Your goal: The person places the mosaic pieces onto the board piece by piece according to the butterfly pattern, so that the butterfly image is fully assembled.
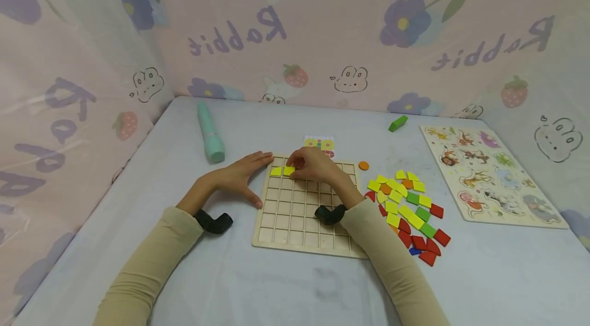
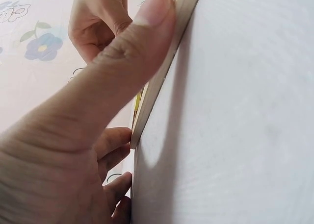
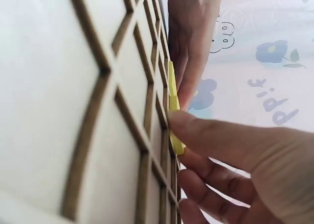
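A wooden grid board (image 1: 285, 223) lies flat on the table. Thumb and fingertips of my left hand (image 1: 235, 176) touch its left edge and upper left corner, spread apart; the left wrist view shows the thumb (image 2: 132, 47) against the board's side. My right hand (image 1: 315, 166) reaches over the upper left of the grid and pinches a yellow tile (image 1: 289, 171). In the right wrist view that yellow tile (image 3: 175, 128) sits between thumb and fingers, against the grid ridges. Just left of it, a yellow rounded tile (image 1: 276, 171) lies in a cell near the corner.
Loose yellow, red, green and orange tiles (image 1: 406, 211) spread right of the board. Behind it lies a patterned card (image 1: 318, 143), partly hidden by my right hand. A mint-green cylindrical object (image 1: 210, 134), a green block (image 1: 398, 123) and an animal puzzle board (image 1: 490, 175) lie farther out.
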Demonstrator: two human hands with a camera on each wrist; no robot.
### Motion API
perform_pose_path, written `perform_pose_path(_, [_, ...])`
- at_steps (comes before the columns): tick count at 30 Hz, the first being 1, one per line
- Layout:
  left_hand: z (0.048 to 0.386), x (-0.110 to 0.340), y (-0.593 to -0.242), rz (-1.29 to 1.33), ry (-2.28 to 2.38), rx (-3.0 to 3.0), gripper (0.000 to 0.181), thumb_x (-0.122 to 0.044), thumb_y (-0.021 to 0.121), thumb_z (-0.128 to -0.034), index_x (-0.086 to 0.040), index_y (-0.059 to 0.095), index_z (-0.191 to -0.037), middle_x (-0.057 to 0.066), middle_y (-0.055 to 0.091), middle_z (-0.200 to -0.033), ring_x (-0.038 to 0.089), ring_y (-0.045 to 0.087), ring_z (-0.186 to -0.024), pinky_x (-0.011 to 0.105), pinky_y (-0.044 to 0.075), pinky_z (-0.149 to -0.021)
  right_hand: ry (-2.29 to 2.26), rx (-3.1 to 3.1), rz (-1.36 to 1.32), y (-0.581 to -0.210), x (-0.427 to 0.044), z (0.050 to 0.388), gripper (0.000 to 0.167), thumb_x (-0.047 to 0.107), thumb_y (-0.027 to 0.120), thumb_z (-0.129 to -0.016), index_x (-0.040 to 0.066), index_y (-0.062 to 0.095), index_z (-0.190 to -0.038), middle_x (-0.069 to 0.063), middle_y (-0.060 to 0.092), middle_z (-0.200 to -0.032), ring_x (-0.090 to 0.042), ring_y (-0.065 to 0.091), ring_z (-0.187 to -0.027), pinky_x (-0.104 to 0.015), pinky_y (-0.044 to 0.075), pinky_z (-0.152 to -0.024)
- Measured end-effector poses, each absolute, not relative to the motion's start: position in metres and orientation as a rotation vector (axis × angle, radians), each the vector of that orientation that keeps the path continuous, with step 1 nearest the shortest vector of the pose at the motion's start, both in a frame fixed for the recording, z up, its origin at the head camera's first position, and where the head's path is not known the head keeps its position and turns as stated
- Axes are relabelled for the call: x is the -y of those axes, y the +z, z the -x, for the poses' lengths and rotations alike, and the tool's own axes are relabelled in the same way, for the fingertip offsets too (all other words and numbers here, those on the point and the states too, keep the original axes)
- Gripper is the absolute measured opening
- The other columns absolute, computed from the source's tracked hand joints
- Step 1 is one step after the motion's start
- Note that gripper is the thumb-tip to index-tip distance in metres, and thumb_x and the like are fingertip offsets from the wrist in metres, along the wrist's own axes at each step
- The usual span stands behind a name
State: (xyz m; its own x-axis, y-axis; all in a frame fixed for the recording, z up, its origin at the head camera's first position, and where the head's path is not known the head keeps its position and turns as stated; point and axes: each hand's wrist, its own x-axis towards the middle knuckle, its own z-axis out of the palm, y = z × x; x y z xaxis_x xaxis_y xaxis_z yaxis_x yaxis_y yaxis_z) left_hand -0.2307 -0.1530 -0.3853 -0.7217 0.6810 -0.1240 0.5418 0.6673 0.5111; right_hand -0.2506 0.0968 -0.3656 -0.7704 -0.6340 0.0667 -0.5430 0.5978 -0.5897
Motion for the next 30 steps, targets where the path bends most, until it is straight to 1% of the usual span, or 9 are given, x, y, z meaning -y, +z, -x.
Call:
perform_pose_path(4, [0.231, 0.153, -0.385, -0.975, 0.643, -2.58, 0.118, -0.055, 0.081, -0.0606, -0.013, 0.017, -0.15, 0.003, 0.01, -0.157, 0.027, 0.002, -0.143, 0.051, 0.01, -0.113, -0.931, -2.662, 0.989, -0.368, -0.097, 0.252, 0.025, 0.014, 0.076, -0.078, 0.005, 0.07, -0.1, -0.005, 0.067, -0.093, -0.016, 0.061, -0.084, -0.03, 0.051, -0.076])
perform_pose_path(8, [0.23, 0.153, -0.384, -0.992, 0.661, -2.57, 0.118, -0.053, 0.082, -0.0609, -0.01, 0.017, -0.15, 0.005, 0.011, -0.157, 0.029, 0.002, -0.143, 0.053, 0.01, -0.113, -0.936, -2.649, 1.01, -0.369, -0.098, 0.252, 0.024, 0.016, 0.077, -0.078, 0.006, 0.07, -0.099, -0.003, 0.068, -0.093, -0.015, 0.062, -0.084, -0.028, 0.051, -0.076])
perform_pose_path(14, [0.229, 0.153, -0.383, -1.01, 0.681, -2.562, 0.116, -0.051, 0.082, -0.0617, -0.008, 0.018, -0.149, 0.007, 0.012, -0.156, 0.031, 0.003, -0.143, 0.054, 0.01, -0.112, -0.916, -2.644, 1.038, -0.366, -0.098, 0.25, 0.028, 0.02, 0.078, -0.077, 0.005, 0.071, -0.099, -0.005, 0.068, -0.094, -0.015, 0.062, -0.085, -0.028, 0.051, -0.075])
perform_pose_path(18, [0.23, 0.153, -0.383, -1.005, 0.672, -2.568, 0.116, -0.051, 0.081, -0.0621, -0.01, 0.018, -0.15, 0.006, 0.011, -0.156, 0.03, 0.002, -0.143, 0.053, 0.01, -0.113, -0.88, -2.656, 1.063, -0.362, -0.104, 0.248, 0.027, 0.018, 0.073, -0.081, 0.004, 0.07, -0.104, -0.006, 0.068, -0.099, -0.018, 0.062, -0.089, -0.031, 0.052, -0.078])
perform_pose_path(21, [0.23, 0.153, -0.383, -1.013, 0.673, -2.574, 0.116, -0.051, 0.082, -0.0622, -0.009, 0.018, -0.149, 0.007, 0.012, -0.156, 0.031, 0.003, -0.143, 0.053, 0.01, -0.113, -0.864, -2.671, 1.109, -0.356, -0.118, 0.245, 0.023, 0.014, 0.069, -0.084, 0.004, 0.069, -0.105, -0.006, 0.068, -0.1, -0.019, 0.062, -0.09, -0.034, 0.052, -0.078])
perform_pose_path(24, [0.229, 0.152, -0.382, -1.011, 0.678, -2.572, 0.116, -0.049, 0.082, -0.0618, -0.007, 0.019, -0.149, 0.008, 0.012, -0.156, 0.032, 0.003, -0.143, 0.053, 0.01, -0.113, -0.844, -2.696, 1.145, -0.349, -0.14, 0.24, 0.019, 0.012, 0.068, -0.084, 0.004, 0.07, -0.102, -0.006, 0.067, -0.097, -0.019, 0.061, -0.088, -0.036, 0.051, -0.077])
perform_pose_path(30, [0.227, 0.152, -0.381, -0.991, 0.688, -2.564, 0.116, -0.049, 0.083, -0.0616, -0.008, 0.019, -0.149, 0.009, 0.012, -0.156, 0.032, 0.003, -0.143, 0.053, 0.009, -0.113, -0.787, -2.811, 1.013, -0.34, -0.199, 0.231, 0.017, 0.01, 0.07, -0.083, 0.002, 0.07, -0.098, -0.004, 0.066, -0.09, -0.017, 0.059, -0.081, -0.038, 0.051, -0.074])
